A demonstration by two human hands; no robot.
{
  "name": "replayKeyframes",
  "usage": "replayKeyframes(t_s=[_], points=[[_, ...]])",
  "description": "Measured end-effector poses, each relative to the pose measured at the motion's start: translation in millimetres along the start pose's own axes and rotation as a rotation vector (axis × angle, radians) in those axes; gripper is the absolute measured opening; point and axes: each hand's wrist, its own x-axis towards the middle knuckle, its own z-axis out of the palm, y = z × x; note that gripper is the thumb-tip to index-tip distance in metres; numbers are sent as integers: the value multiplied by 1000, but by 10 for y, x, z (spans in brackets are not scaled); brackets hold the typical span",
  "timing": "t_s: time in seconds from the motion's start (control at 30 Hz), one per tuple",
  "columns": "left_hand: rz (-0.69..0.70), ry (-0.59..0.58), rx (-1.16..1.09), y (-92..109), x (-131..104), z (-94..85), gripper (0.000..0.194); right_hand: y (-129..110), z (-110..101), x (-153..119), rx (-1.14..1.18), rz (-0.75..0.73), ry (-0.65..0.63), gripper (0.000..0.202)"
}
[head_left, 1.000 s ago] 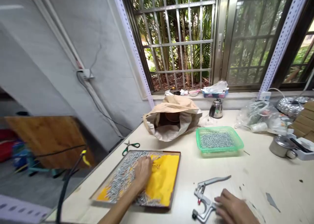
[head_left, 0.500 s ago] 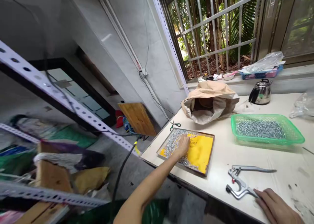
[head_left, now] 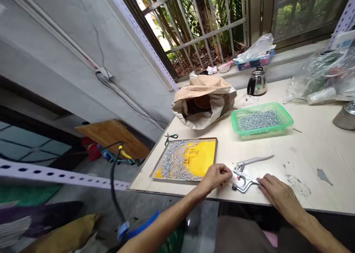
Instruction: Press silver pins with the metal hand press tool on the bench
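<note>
the silver metal hand pliers (head_left: 248, 179) lie on the pale cream counter (head_left: 310, 145), to the right of the shallow square tray with a yellow lining (head_left: 203, 157), near the counter's front edge. the right hand (head_left: 277, 194) grips the end of the pliers' lower handle between thumb and fingers, so the tool sits just left of that hand. the left hand (head_left: 215, 176) is by the tray's near right corner, fingertips drawn together just beside the pliers' open c-shaped end; whether it pinches a small piece, i cannot tell. loose silvery metal pieces (head_left: 176, 160) cover the tray's left part. green-handled scissors (head_left: 171, 138) lie just behind the tray, a crumpled brown paper bag (head_left: 203, 101) stands farther behind it, and a green plastic basket (head_left: 262, 118) of similar pieces is to its right and farther back
</note>
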Motion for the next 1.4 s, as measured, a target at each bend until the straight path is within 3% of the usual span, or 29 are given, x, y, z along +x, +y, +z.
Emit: replayKeyframes(t_s=[0.07,0.17,0.33,0.7,1.2,1.3,1.33,1.4], points=[[-55,-56,-50,32,-27,156,13,-2,-1,-8,16,7,-19,29],[-126,-101,-74,12,-10,245,16,1,11,-20,34,4,-26,26],[-224,-154,-42,-28,49,221,17,18,32,-37,38,6,-43,23],[-394,-407,85,156,147,149,25,10,14,-22,-8,0,-111,19],[-531,-330,-33,102,-7,282,24,-8,-123,29,-15,-5,-278,19],[-523,-337,-39,98,-12,283,25,57,-169,63,-4,-18,-325,5],[-518,-343,-43,99,-13,281,25,103,-179,85,0,-22,-334,9],[-511,-349,-44,108,-21,279,25,225,-183,149,-9,-21,-344,44]])
